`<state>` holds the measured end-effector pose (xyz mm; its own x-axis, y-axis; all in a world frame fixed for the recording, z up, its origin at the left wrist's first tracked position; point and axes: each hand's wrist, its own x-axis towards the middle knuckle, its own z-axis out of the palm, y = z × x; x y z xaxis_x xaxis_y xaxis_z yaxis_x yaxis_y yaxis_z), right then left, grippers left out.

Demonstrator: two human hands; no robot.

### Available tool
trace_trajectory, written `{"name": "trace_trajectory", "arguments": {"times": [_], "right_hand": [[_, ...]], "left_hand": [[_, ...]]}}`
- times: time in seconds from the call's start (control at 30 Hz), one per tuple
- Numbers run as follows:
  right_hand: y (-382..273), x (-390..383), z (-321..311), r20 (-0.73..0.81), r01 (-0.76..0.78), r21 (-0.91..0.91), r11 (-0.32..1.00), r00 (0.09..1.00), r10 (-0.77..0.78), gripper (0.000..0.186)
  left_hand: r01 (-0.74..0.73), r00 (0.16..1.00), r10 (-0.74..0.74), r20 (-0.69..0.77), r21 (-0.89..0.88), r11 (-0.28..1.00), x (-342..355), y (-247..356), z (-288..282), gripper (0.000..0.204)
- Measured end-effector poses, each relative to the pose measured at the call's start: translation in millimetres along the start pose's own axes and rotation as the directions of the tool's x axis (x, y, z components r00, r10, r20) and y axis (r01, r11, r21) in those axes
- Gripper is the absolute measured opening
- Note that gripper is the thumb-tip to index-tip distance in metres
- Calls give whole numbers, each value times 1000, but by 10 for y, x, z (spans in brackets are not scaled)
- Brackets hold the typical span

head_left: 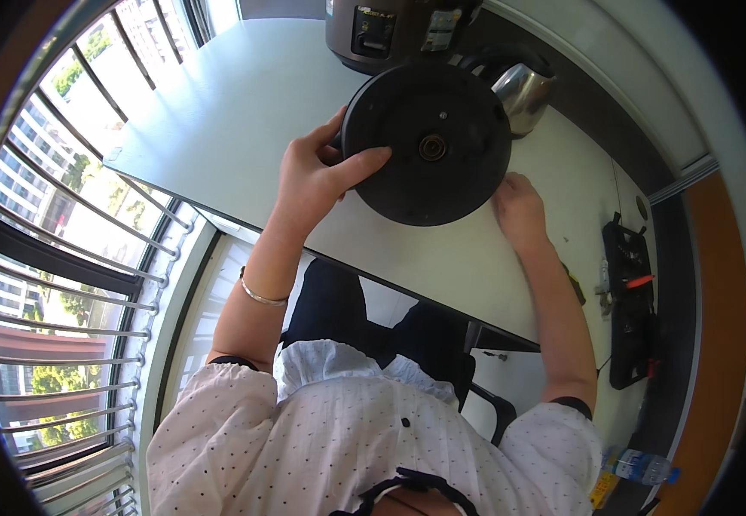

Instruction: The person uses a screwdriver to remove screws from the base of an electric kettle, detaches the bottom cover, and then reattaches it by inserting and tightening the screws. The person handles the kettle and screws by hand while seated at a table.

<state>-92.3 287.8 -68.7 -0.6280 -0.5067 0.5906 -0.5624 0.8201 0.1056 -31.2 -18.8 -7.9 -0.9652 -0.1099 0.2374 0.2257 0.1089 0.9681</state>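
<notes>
The black disc [430, 146] is between the hands [313, 176] [521, 213], gripped at its left.

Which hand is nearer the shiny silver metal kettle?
Right hand, on the person's side of the kettle; the left hand, gripping the round black disc, is farther left.
</notes>
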Motion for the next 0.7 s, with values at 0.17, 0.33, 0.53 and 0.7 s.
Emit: {"name": "trace_trajectory", "arguments": {"times": [0.17,0.33,0.53,0.7], "right_hand": [[-63,36,-80,-52,-6,170,985,999,15,9],[-72,-41,-153,80,-32,278,960,997,10,12],[-191,-18,-380,139,-277,372,886,960,242,22],[-348,137,-542,-73,-83,788,610,971,227,64]], "left_hand": [[4,1000,-5,-6,-17,1000,-5,-7,-1,71],[9,1000,-9,8,-34,999,0,34,-9,68],[28,1000,-27,13,-33,999,16,51,-14,65],[11,1000,-11,25,-6,1000,6,56,-18,65]]}}
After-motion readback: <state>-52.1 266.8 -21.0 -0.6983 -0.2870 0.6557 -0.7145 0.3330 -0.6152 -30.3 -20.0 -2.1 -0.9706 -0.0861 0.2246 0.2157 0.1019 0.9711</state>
